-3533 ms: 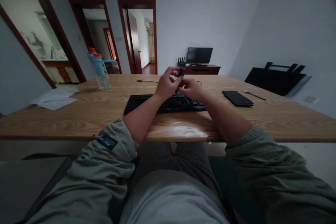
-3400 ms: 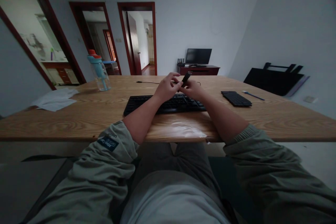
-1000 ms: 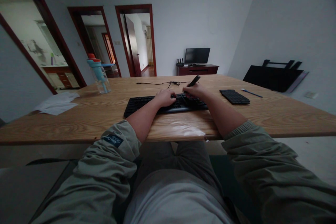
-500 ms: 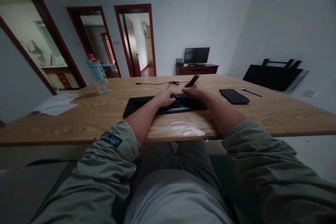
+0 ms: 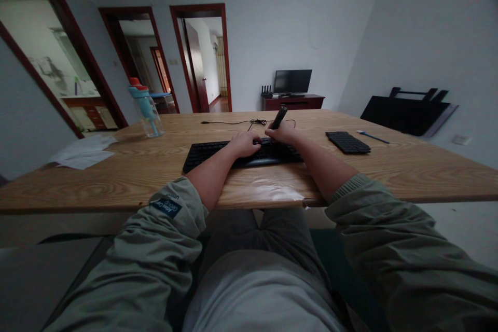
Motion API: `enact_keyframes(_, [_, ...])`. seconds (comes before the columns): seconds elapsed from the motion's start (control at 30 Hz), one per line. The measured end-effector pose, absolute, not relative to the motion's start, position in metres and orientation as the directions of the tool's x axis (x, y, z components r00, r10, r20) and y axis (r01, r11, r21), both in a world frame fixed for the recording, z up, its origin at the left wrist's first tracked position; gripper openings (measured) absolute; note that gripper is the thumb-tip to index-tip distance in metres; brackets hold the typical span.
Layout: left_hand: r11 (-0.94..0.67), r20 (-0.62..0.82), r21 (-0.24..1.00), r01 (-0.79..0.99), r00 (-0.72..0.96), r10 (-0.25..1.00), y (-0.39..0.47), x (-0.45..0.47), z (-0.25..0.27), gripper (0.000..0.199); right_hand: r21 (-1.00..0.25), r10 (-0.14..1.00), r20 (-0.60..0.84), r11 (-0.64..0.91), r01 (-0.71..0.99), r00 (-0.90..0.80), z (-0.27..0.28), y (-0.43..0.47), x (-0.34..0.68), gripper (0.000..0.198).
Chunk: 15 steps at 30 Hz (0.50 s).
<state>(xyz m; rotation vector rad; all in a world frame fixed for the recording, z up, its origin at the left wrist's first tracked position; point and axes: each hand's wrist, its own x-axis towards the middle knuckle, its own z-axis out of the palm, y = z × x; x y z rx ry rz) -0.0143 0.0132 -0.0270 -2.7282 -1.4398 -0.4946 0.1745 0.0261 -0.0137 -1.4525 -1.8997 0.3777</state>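
Observation:
A black keyboard (image 5: 206, 153) lies on the wooden table in front of me, with part of its keys hidden under my hands. My left hand (image 5: 246, 144) rests on its middle, fingers bent over toward the far edge and thumb low on the keys, holding it. A small dark gap shows between thumb and forefinger. My right hand (image 5: 283, 132) is closed around a thick black pen-like tool (image 5: 279, 118), which slants up and away. The tool's lower end points down at the keys and is hidden by the hand.
A black panel of keys (image 5: 348, 142) and a thin blue-handled brush (image 5: 372, 136) lie to the right. A cable (image 5: 229, 123) is coiled behind the keyboard. White papers (image 5: 83, 153) and a clear bottle (image 5: 147, 114) stand at the left. The wooden table (image 5: 404, 176) ends close before me.
My right hand has shifted slightly left and a little away from me along the keyboard, with the black tool now more upright. My left hand stays in place.

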Motion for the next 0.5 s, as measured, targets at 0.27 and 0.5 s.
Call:
enact_keyframes(0.27, [-0.567, 0.275, 0.123, 0.815, 0.520, 0.808, 0.0116, -0.0136, -0.0257, 0.034, -0.530, 0.922, 0.350, 0.340, 0.777, -0.165, -0.0179, 0.0344, 0.1760, 0.016])
enact_keyframes(0.5, [-0.572, 0.271, 0.130, 0.810, 0.526, 0.806, 0.0123, -0.0134, -0.0258, 0.035, -0.538, 0.919, 0.358, 0.348, 0.767, -0.166, -0.0170, 0.0340, 0.1788, 0.018])
